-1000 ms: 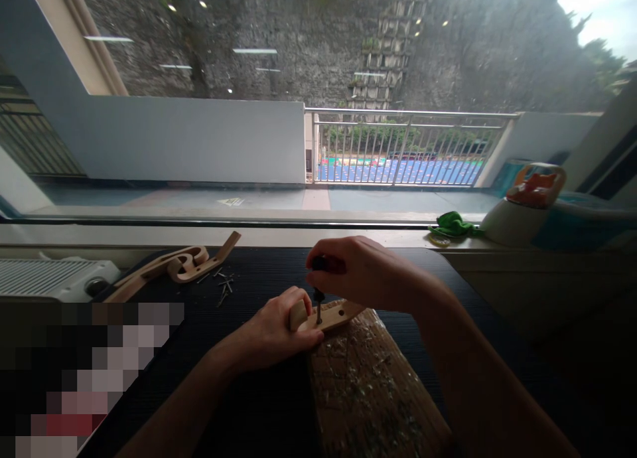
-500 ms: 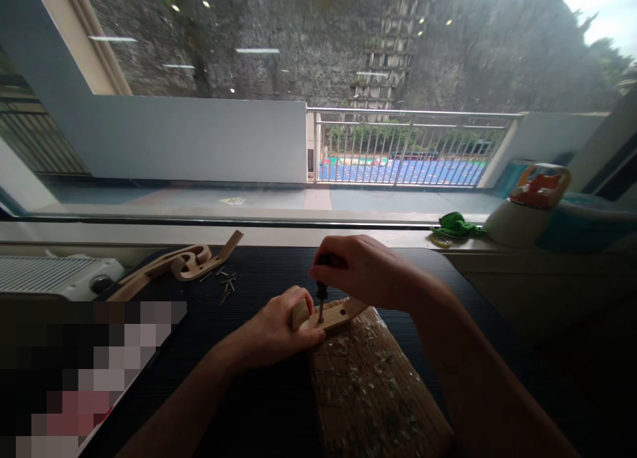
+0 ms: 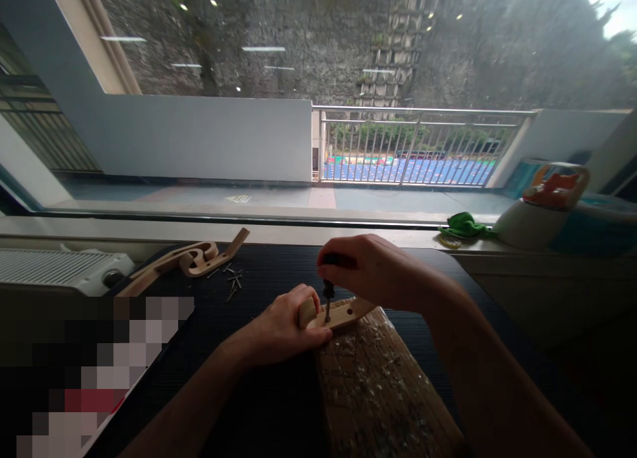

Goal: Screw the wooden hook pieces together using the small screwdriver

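Observation:
My left hand [image 3: 281, 326] is closed on a small pale wooden piece [image 3: 343, 312] with holes in it, pressing it onto the far end of a scarred wooden block [image 3: 383, 391]. My right hand [image 3: 371, 271] is wrapped round the dark handle of a short screwdriver [image 3: 328, 299]. Its tip stands upright in the wooden piece, right beside my left thumb. The handle is mostly hidden by my fingers.
A black ribbed mat [image 3: 263, 272] covers the table. At the back left lie curved wooden parts [image 3: 192, 259] and several loose screws [image 3: 233, 283]. A white ridged device [image 3: 60, 267] is at the far left. On the window sill sit a green cloth [image 3: 465, 226] and a white container [image 3: 535, 212].
Both hands keep their grip and stay on the piece. The view has shifted slightly, so everything sits a little further right in the picture.

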Demonstrator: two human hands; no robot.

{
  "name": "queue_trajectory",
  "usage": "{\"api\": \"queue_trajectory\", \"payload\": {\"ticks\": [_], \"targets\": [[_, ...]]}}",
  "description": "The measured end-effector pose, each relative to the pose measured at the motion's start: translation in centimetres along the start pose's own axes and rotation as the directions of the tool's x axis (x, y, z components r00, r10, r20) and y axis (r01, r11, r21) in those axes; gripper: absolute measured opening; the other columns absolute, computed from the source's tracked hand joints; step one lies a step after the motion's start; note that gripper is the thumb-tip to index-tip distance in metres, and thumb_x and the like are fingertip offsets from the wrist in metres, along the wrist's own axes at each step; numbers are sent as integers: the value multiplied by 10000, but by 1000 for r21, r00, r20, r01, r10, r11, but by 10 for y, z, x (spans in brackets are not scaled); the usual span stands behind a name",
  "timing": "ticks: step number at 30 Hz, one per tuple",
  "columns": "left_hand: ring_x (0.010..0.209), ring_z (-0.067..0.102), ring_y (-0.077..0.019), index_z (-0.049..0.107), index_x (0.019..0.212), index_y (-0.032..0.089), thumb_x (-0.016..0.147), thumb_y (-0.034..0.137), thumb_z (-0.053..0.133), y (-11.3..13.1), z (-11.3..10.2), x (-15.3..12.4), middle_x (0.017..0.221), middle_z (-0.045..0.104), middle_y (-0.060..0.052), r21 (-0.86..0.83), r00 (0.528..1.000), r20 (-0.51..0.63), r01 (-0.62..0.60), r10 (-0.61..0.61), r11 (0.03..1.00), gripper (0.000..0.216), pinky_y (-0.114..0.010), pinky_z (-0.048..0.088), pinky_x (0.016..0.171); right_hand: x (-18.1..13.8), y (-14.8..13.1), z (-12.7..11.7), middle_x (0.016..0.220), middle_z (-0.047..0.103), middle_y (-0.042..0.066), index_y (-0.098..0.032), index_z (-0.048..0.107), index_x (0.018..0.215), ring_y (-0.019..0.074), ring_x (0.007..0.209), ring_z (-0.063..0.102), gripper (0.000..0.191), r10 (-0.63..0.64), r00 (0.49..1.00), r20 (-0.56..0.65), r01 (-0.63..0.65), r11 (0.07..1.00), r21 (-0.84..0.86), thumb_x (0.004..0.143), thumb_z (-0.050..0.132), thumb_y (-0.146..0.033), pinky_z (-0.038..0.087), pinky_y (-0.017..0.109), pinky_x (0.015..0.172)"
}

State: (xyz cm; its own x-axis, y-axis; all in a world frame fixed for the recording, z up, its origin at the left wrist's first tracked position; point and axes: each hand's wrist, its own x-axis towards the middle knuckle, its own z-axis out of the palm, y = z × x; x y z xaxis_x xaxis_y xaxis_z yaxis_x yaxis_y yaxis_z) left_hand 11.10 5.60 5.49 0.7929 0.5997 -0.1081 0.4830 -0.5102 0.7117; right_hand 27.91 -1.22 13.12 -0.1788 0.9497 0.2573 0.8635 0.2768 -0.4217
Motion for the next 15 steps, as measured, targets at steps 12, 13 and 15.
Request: {"api": "queue_trajectory", "payload": {"ticks": [12, 13, 15], "targets": [[656, 449, -130, 478, 785, 202, 690, 417, 590, -1, 1, 1, 729, 473, 39, 15, 1000, -10, -17, 18, 1000, 260, -231, 356, 575, 1, 4, 1, 663, 601, -6, -190, 663, 876, 91, 564, 451, 239, 38, 999, -33, -38, 999, -7, 815, 512, -364, 292, 243, 535], [659, 453, -132, 479, 785, 203, 692, 422, 591, -2, 1, 1, 732, 474, 38, 17, 1000, -6, -17, 17, 1000, 263, -231, 357, 577, 0, 2, 0, 670, 605, -8, -196, 663, 897, 90, 567, 456, 228, 29, 999, -31, -29, 1000, 3, 809, 516, -346, 296, 241, 539], [673, 464, -136, 481, 792, 205, 694, 428, 595, -3, 1, 1, 746, 482, 36, 15, 1000, -4, -19, 19, 1000, 268, -231, 360, 583, -1, 1, -1, 668, 607, -14, -203, 664, 917, 88, 571, 465, 215, 9, 1000, -19, -8, 1000, 20, 799, 519, -309, 303, 237, 545]]}}
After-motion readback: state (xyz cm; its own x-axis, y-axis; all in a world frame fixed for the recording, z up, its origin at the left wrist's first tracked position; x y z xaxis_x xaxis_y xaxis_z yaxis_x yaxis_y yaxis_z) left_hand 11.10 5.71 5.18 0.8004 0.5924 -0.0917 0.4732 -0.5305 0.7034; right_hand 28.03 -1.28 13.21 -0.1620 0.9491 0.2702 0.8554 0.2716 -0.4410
